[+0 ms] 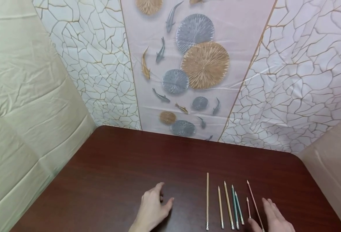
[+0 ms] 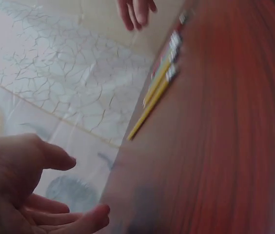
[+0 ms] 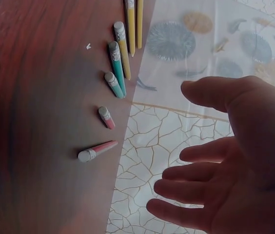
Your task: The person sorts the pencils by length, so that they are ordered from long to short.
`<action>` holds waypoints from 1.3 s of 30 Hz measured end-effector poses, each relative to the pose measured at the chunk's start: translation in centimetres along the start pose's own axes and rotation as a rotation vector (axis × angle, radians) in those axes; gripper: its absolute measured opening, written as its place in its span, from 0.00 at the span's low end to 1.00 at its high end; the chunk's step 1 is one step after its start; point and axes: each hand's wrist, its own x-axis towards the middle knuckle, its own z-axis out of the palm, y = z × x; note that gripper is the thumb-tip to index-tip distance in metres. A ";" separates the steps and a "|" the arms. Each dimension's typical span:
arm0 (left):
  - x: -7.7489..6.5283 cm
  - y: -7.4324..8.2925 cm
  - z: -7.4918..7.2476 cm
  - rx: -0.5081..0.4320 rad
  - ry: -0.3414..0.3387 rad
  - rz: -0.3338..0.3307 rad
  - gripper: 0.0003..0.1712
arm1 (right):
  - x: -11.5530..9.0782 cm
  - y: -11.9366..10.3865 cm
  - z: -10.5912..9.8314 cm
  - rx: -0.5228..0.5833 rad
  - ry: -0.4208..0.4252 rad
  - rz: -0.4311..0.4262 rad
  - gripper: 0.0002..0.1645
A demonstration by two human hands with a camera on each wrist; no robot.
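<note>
Long slim pink wooden pencil (image 1: 253, 199), lower right of head frame; long axis slanting, tip upper left; just left of right hand (image 1: 275, 219), wide, empty; left hand (image 1: 152, 206) farther, likewise.

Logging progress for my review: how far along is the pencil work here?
Apparently done: three yellow pencils and two green pencils lie grouped by colour. In hand: nothing held; the right hand is beside the two pink pencils, the left hand apart from all pencils. Possibly remaining: aligning the pink pair, whose angles differ.
</note>
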 end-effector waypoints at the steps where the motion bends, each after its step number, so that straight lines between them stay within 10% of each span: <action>1: 0.2 0.2 0.4 -0.034 -0.008 -0.017 0.28 | 0.0 -0.1 -0.1 -0.002 0.000 0.014 0.44; 15: 1.6 3.0 4.7 -0.137 -0.059 -0.092 0.25 | 1.2 0.3 -1.0 -0.022 -0.002 0.180 0.26; 24: 2.6 5.0 7.6 -0.140 -0.064 -0.107 0.25 | 2.3 1.1 -1.6 -0.031 -0.153 0.400 0.25; 39: 3.1 6.2 9.8 -0.139 -0.089 -0.163 0.29 | 2.8 2.5 -1.2 0.042 -0.261 0.353 0.25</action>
